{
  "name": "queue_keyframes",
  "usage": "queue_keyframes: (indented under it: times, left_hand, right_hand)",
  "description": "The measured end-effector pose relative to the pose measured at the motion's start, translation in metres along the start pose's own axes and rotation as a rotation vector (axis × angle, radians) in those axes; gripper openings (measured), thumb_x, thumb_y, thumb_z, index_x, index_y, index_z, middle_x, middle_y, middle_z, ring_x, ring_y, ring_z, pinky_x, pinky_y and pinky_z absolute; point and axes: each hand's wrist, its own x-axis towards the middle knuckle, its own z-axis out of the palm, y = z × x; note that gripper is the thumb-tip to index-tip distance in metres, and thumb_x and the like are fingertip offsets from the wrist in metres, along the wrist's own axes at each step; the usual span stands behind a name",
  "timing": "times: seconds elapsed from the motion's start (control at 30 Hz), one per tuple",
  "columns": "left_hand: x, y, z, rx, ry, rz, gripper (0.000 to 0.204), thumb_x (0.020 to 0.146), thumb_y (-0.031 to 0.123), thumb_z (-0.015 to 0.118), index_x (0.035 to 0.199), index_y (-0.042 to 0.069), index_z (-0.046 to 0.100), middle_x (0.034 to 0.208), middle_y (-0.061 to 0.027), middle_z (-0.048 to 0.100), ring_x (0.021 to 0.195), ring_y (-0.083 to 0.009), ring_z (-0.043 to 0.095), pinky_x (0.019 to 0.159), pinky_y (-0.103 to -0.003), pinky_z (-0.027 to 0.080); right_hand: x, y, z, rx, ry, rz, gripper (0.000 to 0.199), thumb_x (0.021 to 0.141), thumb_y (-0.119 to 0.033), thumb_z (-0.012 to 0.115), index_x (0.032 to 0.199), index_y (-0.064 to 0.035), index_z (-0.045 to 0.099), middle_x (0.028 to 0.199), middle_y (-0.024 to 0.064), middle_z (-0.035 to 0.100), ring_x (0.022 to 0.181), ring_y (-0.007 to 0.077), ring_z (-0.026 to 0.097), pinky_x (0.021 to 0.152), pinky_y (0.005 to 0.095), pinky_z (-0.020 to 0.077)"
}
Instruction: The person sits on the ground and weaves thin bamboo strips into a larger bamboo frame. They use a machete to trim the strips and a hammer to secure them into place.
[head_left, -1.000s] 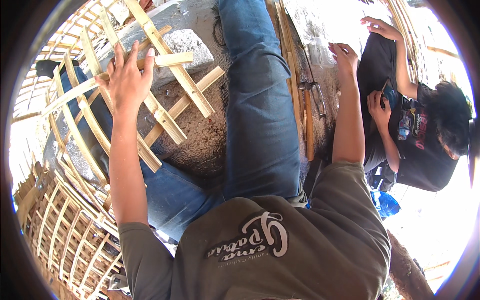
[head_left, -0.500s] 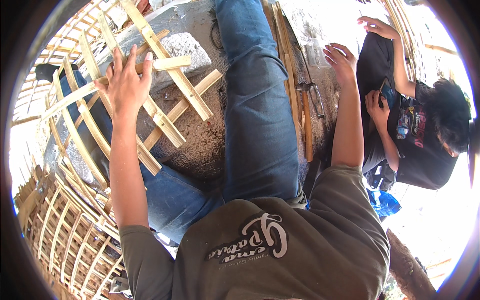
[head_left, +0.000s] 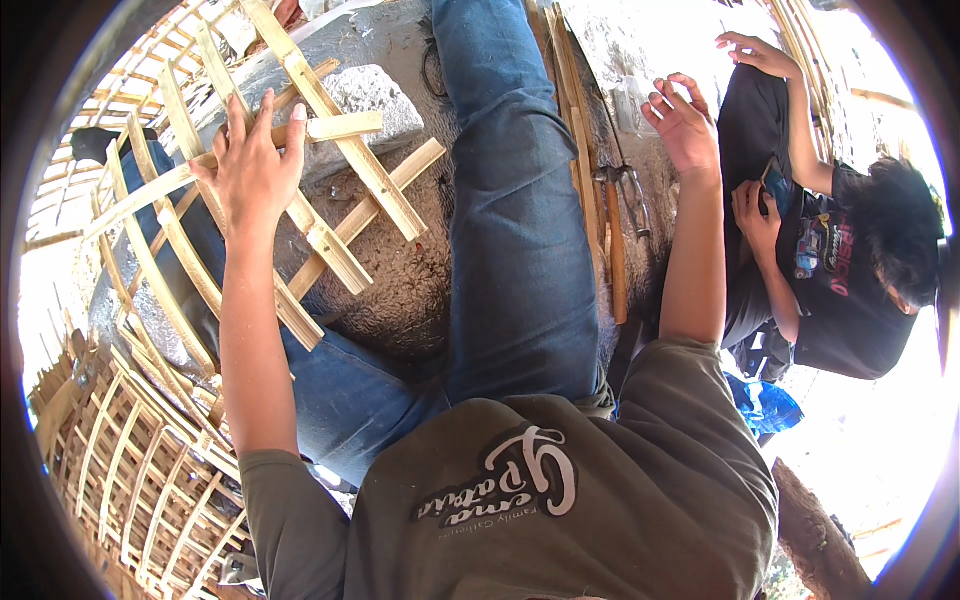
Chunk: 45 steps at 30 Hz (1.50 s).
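Note:
My left hand (head_left: 252,160) lies flat with its fingers spread on a lattice of split bamboo slats (head_left: 375,190). Under its palm and fingers runs a cross slat (head_left: 345,126), laid over the long ones. A rough pale stone block (head_left: 385,98) sits beneath the lattice's right part. Off to the right, my right hand (head_left: 688,130) is raised with loosely curled, parted fingers and nothing visible in it. Close by that hand is a clear plastic container (head_left: 632,105). Between my leg and right forearm lies what looks like a hammer, its wooden handle (head_left: 617,255) pointing toward me.
Beside my right leg lie long bamboo strips (head_left: 575,120) and a curved metal tool (head_left: 634,200). At the right sits another person (head_left: 850,270) holding a phone (head_left: 775,187). Woven bamboo panels (head_left: 140,480) stand at the left, and a log (head_left: 815,530) is at lower right.
My right hand has turned and risen slightly, its fingers curling a little more. My left hand and the lattice stay put.

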Motion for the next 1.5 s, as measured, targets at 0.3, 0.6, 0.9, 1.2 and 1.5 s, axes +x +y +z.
queue_keyframes:
  times: [0.3,0.6,0.9,1.2,1.5]
  left_hand:
    - [-0.001,0.004,-0.009,0.014,-0.092,-0.032,0.080,0.097,0.080,0.015,0.159,0.034,0.036,0.170,-0.0085,0.018,0.150,-0.0407,0.032,0.118,-0.075,0.007]
    - [-0.005,0.002,-0.004,-0.039,0.022,0.014,0.074,0.099,0.074,0.030,0.153,0.027,0.049,0.165,-0.0145,0.031,0.145,-0.0414,0.038,0.114,-0.080,0.011]
    - [-0.008,0.005,-0.007,-0.066,0.015,0.007,0.076,0.099,0.076,0.029,0.155,0.027,0.046,0.166,-0.0154,0.030,0.147,-0.0419,0.037,0.115,-0.079,0.008]
    - [-0.008,0.008,-0.011,-0.053,0.006,0.003,0.080,0.099,0.077,0.023,0.157,0.026,0.043,0.166,-0.0160,0.029,0.147,-0.0410,0.037,0.116,-0.078,0.008]
    - [-0.010,0.007,-0.008,-0.056,0.046,0.007,0.080,0.099,0.077,0.026,0.158,0.025,0.040,0.166,-0.0160,0.028,0.146,-0.0415,0.039,0.115,-0.078,0.011]
  right_hand:
    - [0.004,-0.001,0.069,0.005,-0.170,-0.019,0.026,0.098,-0.005,0.065,0.124,-0.0053,0.067,0.116,0.0072,0.068,0.102,0.0185,0.067,0.091,0.0368,0.0536]
    - [0.017,0.054,0.204,-0.481,-0.188,-0.222,0.024,0.095,-0.022,0.076,0.108,-0.0017,0.077,0.088,0.0055,0.076,0.079,0.0088,0.067,0.072,0.0246,0.0530]
    - [0.015,0.104,0.284,-0.533,-0.450,-0.332,0.016,0.092,-0.008,0.076,0.106,-0.0004,0.077,0.087,0.0065,0.076,0.073,0.0080,0.068,0.068,0.0226,0.0554]
    - [0.010,0.115,0.309,-0.558,-0.405,-0.249,0.014,0.088,-0.008,0.080,0.098,0.0006,0.074,0.088,0.0069,0.078,0.083,0.0112,0.074,0.075,0.0261,0.0596]
    - [0.002,0.131,0.312,-0.845,-0.270,-0.498,0.013,0.084,-0.015,0.081,0.093,-0.0075,0.076,0.083,0.0082,0.077,0.072,0.0175,0.075,0.068,0.0288,0.0583]
